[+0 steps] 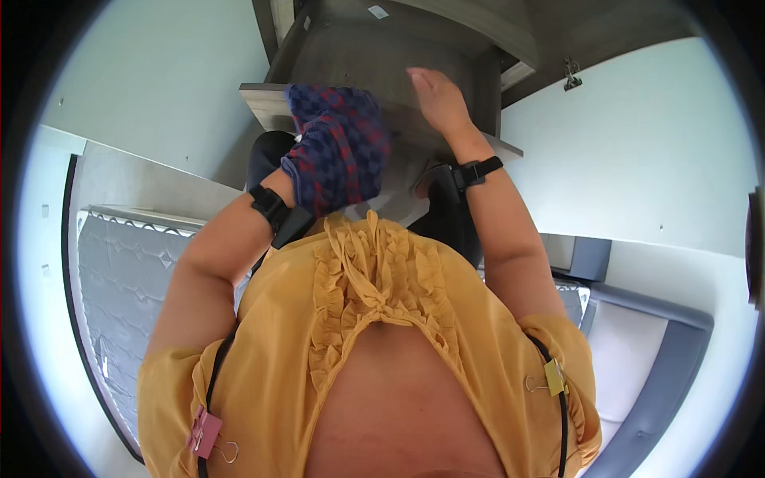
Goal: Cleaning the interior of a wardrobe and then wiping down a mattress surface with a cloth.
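A dark blue checked cloth with red stripes (346, 143) hangs over my left hand and covers it, against the front panel of a pulled-out wooden drawer (263, 98). Only the left wrist with its black strap shows below the cloth, so the fingers are hidden. My right hand (440, 98) is raised over the right part of the drawer, holding nothing, its fingers close together and pointing up and left. A small white label (378, 12) lies at the drawer's far end.
Pale cabinet doors stand open at the left (173, 77) and right (621, 155), the right one with a metal hinge (572, 82). A grey quilted mattress (131, 287) lies at lower left, a grey and white upholstered seat (633, 358) at lower right. My knees are below the drawer front.
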{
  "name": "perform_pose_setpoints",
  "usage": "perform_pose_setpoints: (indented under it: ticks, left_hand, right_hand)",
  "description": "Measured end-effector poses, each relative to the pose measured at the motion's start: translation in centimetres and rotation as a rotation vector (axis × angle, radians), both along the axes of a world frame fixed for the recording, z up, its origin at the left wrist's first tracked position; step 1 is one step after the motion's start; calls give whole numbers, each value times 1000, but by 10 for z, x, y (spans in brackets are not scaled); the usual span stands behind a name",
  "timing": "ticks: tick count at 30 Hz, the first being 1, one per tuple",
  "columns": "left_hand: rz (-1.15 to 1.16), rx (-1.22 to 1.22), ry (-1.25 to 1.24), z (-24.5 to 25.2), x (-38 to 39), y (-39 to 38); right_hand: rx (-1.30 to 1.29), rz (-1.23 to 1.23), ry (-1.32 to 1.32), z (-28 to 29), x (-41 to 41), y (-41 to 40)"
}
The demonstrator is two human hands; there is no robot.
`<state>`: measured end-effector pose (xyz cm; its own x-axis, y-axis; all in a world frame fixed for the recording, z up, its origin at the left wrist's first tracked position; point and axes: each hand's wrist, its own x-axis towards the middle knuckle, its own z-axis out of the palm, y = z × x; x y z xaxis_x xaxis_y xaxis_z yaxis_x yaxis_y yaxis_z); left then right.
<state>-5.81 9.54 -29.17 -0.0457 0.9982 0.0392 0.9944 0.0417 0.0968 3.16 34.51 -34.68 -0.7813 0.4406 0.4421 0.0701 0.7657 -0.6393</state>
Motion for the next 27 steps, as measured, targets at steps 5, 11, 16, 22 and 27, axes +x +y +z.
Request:
perform_pose_setpoints:
  ticks: [5, 11, 16, 22, 27]
  left_hand:
    - [292, -276, 230, 7, -7, 36]
    - [112, 165, -239, -78, -6, 45]
    - [-432, 367, -840, -68, 10, 51]
    - [-470, 260, -431, -54, -10, 49]
    - [-15, 66, 72, -19, -16, 21]
  right_hand:
    - [145, -83, -577, -42, 4, 26]
    - [87, -123, -759, -23, -7, 18]
    - [80, -123, -802, -25, -11, 34]
    - [111, -134, -826, -25, -16, 35]
    - [103, -131, -847, -27, -15, 38]
